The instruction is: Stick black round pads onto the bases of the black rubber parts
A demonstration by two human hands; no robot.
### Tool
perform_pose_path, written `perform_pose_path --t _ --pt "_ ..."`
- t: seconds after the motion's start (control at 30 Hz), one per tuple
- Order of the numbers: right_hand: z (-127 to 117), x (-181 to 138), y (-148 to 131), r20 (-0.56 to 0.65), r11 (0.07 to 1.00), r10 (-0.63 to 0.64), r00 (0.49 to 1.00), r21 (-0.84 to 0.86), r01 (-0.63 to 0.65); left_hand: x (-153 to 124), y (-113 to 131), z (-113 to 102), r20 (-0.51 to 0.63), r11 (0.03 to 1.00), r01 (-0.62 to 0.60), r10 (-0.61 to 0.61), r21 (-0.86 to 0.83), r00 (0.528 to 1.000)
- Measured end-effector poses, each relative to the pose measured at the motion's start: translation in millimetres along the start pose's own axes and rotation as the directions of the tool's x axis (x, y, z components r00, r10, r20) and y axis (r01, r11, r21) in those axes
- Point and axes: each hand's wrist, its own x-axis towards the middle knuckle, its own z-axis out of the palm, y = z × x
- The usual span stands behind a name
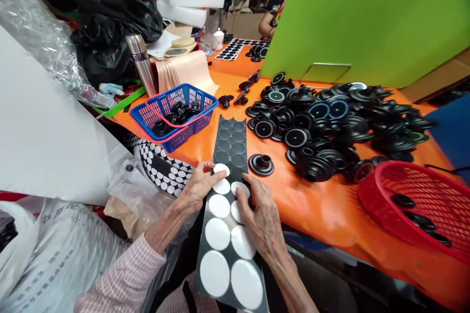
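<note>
My L hand (198, 183) pinches the left edge of a dark strip (230, 227), thumb tip on a white disc (221, 170). My R hand (262, 215) grips the opposite edge, thumb pressed on another disc. Strip runs from 6 o'clock, close to me, up to 12; near part has white discs in 2 rows, far part just dark circles (238, 146), w/ its far end over the orange desk (282, 198).

Just off my R fingers, 1 o'clock, a single black flanged part (261, 164), stub up. Big heap of black flanged parts (323, 122) at 1–2, some faces ringed white, blue or green. Red basket (378, 190) at 3, a few black pcs (418, 220) inside.

At 11, blue basket (174, 143) w/ pink handle, also holding black parts. Steel thermos (141, 66) behind it, approx same line. Dotted sheets (167, 171) at 10, below desk level. White sack (62, 254) at 9.

Farther out: sheet w/ black dots (235, 48) at 12, lime-green board (367, 14) at 1, another person's arm (266, 25) partly hidden behind it.
</note>
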Motion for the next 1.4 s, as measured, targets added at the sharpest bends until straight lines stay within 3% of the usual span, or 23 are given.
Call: perform_pose_path --t 0.13,0.27,0.37,0.53,0.77,0.87,0.97,1.03,1.07,1.13,1.17,1.2,1.27,1.33,1.4 --pt "-2 6 -5 -0.001 1.0 -0.009 1.0 0.011 0.009 -2 9 6 0.094 0.992 0.015 -0.002 -0.128 0.996" --pt "-2 4 -1 -0.006 1.0 0.003 1.0 -0.003 -0.003 -2 7 4 0.241 0.991 0.077 -0.048 -0.113 0.969" --pt "0 4 1 -0.03 1.0 0.006 1.0 -0.024 -0.007 1 3 2 0.294 0.994 0.045 -0.013 -0.104 0.956" --pt "4 16 -2 -0.107 0.99 -0.081 0.991 -0.123 0.068 6 -5 -1 0.3 0.994 0.023 0.009 -0.104 0.954" --pt "13 18 1 -0.028 0.947 -0.205 0.978 -0.259 0.191 7 -13 -1 0.261 0.989 0.017 0.022 -0.145 0.965" --pt "15 18 5 -0.066 0.944 -0.227 0.972 -0.259 0.203 7 -12 1 0.259 0.993 0.002 0.029 -0.121 0.965" --pt "8 23 9 -0.207 0.968 -0.186 0.96 -0.206 0.142 6 -9 -4 0.229 0.998 -0.057 0.055 0.004 0.972" --pt "0 23 10 -0.275 0.977 -0.163 0.947 -0.176 0.117 2 -4 -9 0.13 0.957 -0.15 0.121 0.248 0.984" --pt "-5 21 11 -0.282 0.979 -0.16 0.946 -0.168 0.115 -1 0 -12 0.03 0.892 -0.198 0.203 0.406 0.979" --pt "-10 13 8 -0.265 0.978 -0.169 0.949 -0.163 0.129 -8 8 -12 -0.146 0.709 -0.231 0.427 0.666 0.892" --pt "-10 8 6 -0.258 0.976 -0.183 0.949 -0.164 0.144 -11 12 -10 -0.16 0.651 -0.234 0.486 0.722 0.859" --pt "-10 3 2 -0.254 0.972 -0.206 0.945 -0.164 0.168 -15 16 -6 -0.118 0.644 -0.254 0.476 0.721 0.871" --pt "-7 -7 -6 -0.225 0.962 -0.261 0.939 -0.14 0.234 -19 21 5 0.094 0.75 -0.29 0.294 0.594 0.951" --pt "-6 -13 -13 -0.159 0.962 -0.274 0.949 -0.046 0.27 -19 24 17 0.264 0.874 -0.222 0.113 0.432 0.958" --pt "-9 -15 -18 -0.107 0.976 -0.175 0.979 0.115 0.187 -17 25 28 0.271 0.93 -0.17 0.081 0.325 0.959"
